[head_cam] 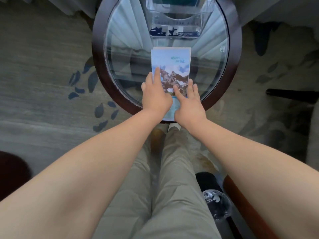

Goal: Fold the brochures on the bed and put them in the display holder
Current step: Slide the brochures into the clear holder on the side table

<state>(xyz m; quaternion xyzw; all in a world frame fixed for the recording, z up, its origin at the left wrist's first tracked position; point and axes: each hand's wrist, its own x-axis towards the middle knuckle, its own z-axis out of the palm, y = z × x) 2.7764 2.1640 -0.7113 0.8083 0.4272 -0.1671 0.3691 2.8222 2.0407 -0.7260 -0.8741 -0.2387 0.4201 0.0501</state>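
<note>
A folded brochure (172, 62), light blue with a bronze horse-and-rider picture, lies on the round glass table (231, 69) with its near end over the table's front rim. My left hand (155, 97) lies flat on its left side, fingers straight and pressing down. My right hand (189, 102) presses its lower right part, the fingers spread and straight. A clear acrylic display holder (174, 23) stands at the far side of the table, with a brochure's dark silhouettes showing through its front.
The table has a dark wooden rim (98, 66). Grey carpet with blue leaf shapes (81, 83) lies to the left. A plastic water bottle (216, 202) stands by my right leg, beside a dark wooden chair arm (241, 200). White fabric shows at the top corners.
</note>
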